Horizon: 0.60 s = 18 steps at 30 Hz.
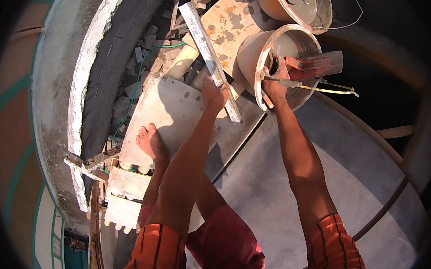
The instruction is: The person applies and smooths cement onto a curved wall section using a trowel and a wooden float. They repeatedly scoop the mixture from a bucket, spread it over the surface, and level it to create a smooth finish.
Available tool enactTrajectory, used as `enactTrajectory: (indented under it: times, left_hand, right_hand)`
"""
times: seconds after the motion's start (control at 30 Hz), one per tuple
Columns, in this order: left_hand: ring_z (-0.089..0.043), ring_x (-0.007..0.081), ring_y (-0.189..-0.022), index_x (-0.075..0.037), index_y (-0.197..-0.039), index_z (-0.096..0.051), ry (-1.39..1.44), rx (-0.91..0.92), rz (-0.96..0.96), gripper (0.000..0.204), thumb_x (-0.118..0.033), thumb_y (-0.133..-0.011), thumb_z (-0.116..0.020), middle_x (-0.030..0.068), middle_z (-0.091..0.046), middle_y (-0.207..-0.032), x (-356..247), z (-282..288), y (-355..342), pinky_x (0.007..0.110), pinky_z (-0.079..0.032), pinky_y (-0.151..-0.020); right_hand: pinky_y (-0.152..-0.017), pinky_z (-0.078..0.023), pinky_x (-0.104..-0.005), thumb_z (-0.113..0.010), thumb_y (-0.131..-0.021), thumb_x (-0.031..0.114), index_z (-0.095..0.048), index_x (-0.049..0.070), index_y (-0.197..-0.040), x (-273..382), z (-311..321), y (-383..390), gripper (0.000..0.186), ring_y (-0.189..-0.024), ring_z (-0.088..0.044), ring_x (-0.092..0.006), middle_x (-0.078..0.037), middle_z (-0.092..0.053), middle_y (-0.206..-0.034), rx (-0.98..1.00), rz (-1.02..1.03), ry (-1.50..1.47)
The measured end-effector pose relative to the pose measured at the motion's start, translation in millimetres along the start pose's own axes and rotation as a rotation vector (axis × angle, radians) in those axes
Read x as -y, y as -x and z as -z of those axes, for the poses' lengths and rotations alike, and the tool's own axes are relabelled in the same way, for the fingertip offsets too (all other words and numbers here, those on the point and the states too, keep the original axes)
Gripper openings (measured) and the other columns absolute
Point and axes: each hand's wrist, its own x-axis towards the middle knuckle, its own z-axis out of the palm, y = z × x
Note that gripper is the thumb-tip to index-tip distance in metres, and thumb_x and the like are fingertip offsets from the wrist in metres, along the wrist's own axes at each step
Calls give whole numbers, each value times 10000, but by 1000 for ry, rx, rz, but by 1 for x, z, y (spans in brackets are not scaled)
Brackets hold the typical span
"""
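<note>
My left hand [214,94] is closed around a long, pale straightedge bar [204,42], smeared with grey and tilted across the planks. At the rim of the mortar-stained bucket [252,60], my right hand [276,89] is closed. An orange-brown handle [267,99] sticks out below its fingers; the working end of that tool is hidden in the bucket. The bucket's wire handle, with a grey grip [288,83], crosses over this hand. Beside my fingers, a trowel or float with a red handle and dark blade [323,64] lies over the bucket's far right side.
A second bucket [270,2] with grey liquid stands behind. A stained board [222,24] and pale planks [153,101] lie under my foot and ahead. Left are rubble [124,99], a green cord [139,75] and a rough curved wall edge [83,77]. Grey sheeting [290,198] spreads right.
</note>
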Motion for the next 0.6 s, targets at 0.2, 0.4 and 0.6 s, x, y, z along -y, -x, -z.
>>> enactTrajectory:
  times: [0.2, 0.4, 0.6]
  left_hand:
    - [-580, 410, -1120, 167, -1295, -353, -185, 85, 39, 802, -245, -754, -780, 331, -565, -1190, -8, -29, -17, 407, -471, -953]
    - [-638, 361, -997, 92, -1215, -462, -193, 110, -67, 671, -263, -750, -790, 248, -640, -1054, 8, 39, 31, 423, -503, -838]
    - [-629, 350, -1016, -38, -1195, -545, -478, 264, 130, 544, -291, -750, -729, 185, -657, -1065, 88, 212, 135, 415, -484, -888]
  right_hand:
    - [-866, -516, -349, -589, -842, 112, -603, 33, -1195, -56, 32, -16, 363, -1026, -643, -194, -85, -680, -1070, 195, -451, -598]
    - [-769, -541, -273, -445, -972, 161, -594, 42, -1196, -26, 119, 46, 294, -920, -641, -157, -61, -659, -1046, 131, -876, -1130]
    - [-748, -531, -290, -488, -957, 144, -598, 52, -1190, 16, 201, 97, 274, -896, -628, -145, -57, -654, -1028, 35, -845, -960]
